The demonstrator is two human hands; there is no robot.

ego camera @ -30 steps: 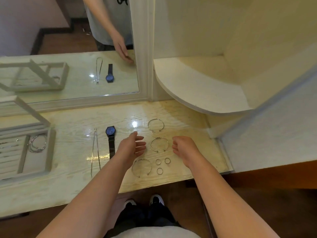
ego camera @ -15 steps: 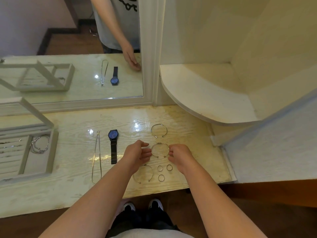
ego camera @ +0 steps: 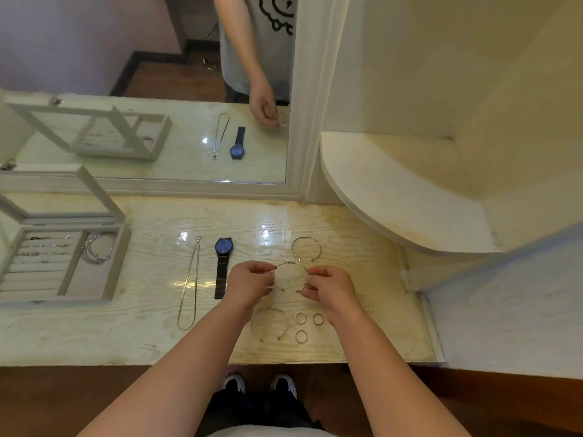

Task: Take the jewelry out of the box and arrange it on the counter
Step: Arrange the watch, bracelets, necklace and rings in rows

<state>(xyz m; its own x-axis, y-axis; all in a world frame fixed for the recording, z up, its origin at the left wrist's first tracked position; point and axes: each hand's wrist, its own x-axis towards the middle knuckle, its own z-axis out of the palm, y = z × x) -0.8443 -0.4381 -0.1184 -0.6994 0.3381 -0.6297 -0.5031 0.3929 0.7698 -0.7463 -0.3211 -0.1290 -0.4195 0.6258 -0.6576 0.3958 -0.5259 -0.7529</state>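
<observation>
No words, numbers or brand names can be read anywhere. The nearest thing to a sign is a black cartoon drawing [ego camera: 279, 14] printed on the grey shirt [ego camera: 252, 58] reflected in the mirror [ego camera: 94, 58]: a smiling face with a wavy outline, cut off by the top edge and the mirror's frame, and without letters. The blue dial of the watch [ego camera: 223, 247] on the counter is too small to show any numerals or maker's name
</observation>
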